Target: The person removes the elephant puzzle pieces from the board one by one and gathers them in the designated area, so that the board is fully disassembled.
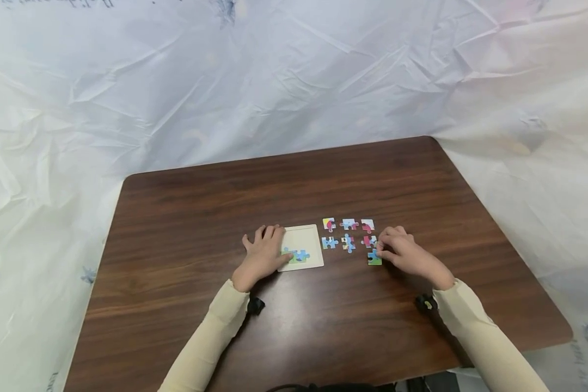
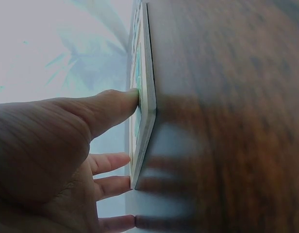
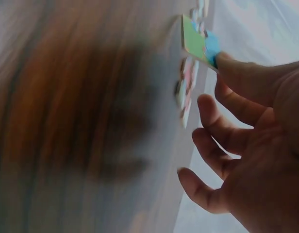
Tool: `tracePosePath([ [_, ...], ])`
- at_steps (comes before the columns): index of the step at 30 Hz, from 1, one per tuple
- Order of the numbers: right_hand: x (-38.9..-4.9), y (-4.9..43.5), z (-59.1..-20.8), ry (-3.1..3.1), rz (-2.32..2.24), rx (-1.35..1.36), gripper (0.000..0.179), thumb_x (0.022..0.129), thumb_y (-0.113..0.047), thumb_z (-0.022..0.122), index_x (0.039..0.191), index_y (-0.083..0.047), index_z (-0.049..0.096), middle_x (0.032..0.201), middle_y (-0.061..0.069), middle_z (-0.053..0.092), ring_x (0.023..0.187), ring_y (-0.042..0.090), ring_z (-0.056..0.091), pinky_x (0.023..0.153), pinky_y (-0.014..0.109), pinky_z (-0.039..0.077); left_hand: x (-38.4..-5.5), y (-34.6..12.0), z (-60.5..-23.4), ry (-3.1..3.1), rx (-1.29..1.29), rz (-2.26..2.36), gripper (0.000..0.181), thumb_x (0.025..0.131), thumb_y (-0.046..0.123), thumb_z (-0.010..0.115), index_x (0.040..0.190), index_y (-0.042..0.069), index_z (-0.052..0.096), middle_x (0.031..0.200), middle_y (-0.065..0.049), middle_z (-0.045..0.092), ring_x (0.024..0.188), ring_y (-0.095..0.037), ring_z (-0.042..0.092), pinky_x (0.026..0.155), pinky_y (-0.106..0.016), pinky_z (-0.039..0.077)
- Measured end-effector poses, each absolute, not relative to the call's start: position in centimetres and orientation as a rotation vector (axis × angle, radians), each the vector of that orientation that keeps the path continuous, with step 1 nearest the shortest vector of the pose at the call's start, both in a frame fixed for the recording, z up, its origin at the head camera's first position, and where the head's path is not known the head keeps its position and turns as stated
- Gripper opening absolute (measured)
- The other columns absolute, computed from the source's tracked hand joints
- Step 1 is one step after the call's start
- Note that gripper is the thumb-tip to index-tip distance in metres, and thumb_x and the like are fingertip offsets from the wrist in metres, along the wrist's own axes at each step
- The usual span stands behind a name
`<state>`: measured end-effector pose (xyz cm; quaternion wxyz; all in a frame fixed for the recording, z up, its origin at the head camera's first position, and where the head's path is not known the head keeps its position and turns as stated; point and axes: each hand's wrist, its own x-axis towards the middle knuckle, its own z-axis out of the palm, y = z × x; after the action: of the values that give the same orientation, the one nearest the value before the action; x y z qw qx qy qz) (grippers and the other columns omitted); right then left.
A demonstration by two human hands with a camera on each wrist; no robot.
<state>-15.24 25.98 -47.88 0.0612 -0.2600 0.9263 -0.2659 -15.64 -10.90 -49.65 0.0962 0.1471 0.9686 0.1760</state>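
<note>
My left hand (image 1: 263, 253) lies spread over the left edge of a cream puzzle tray (image 1: 301, 238). Its thumb presses on joined green-and-blue puzzle pieces (image 1: 301, 256) in the tray's near part, partly covered by that thumb. In the left wrist view, the fingertips (image 2: 121, 184) rest along the tray's edge. To the right, my right hand (image 1: 405, 253) pinches a green-and-blue puzzle piece (image 3: 194, 39) at one corner between thumb and forefinger. Its other fingers hang loosely curled, holding nothing. The pinched piece appears tilted up in the right wrist view.
Between the hands, several loose puzzle pieces lie in two rows, among them a red-and-yellow one (image 1: 329, 224) and a blue one (image 1: 329, 243). They rest on a dark wooden table (image 1: 191, 218). A pale wrinkled sheet (image 1: 274, 81) hangs behind it.
</note>
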Motion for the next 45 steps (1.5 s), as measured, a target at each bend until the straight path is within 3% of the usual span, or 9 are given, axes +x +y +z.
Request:
tracePosePath([
  [16,-15.4,25.7,-48.6,2.812,-0.653,-0.869,0.022,0.096,-0.001,0.067,0.080,-0.015,0.060,0.092,0.000,0.052,0.086,0.025,0.037,0.074,0.045,0.029,-15.0,-11.5,-49.1,2.850,0.427,0.580,0.068,0.098,0.042,0.068,0.152,0.011,0.040,0.158,-0.017,0.033,0.145,-0.047,0.020,0.103,-0.081,0.005],
  [27,-16.1,23.5,-48.0,2.878,-0.711,-0.919,0.016,0.091,-0.006,0.075,0.082,-0.012,0.063,0.088,0.000,0.051,0.088,0.027,0.041,0.073,0.042,0.030,-15.2,-10.8,-49.4,2.849,0.451,0.585,0.069,0.097,0.043,0.068,0.152,0.011,0.040,0.158,-0.016,0.034,0.145,-0.047,0.020,0.103,-0.081,0.005],
  [37,-16.6,18.1,-46.9,2.858,-0.659,-1.068,0.007,0.090,-0.011,0.078,0.090,-0.010,0.071,0.101,0.004,0.059,0.096,0.028,0.049,0.080,0.046,0.040,-15.6,-10.6,-49.5,2.854,0.430,0.547,0.069,0.097,0.044,0.067,0.152,0.012,0.040,0.157,-0.015,0.036,0.145,-0.046,0.022,0.104,-0.081,0.006],
  [45,-17.0,14.7,-46.5,2.864,-0.605,-1.087,0.006,0.089,-0.014,0.079,0.092,-0.010,0.076,0.110,0.006,0.061,0.106,0.030,0.049,0.087,0.060,0.033,-15.9,-10.9,-49.8,2.869,0.438,0.560,0.067,0.096,0.045,0.068,0.149,0.013,0.043,0.155,-0.015,0.038,0.144,-0.047,0.023,0.103,-0.081,0.007],
])
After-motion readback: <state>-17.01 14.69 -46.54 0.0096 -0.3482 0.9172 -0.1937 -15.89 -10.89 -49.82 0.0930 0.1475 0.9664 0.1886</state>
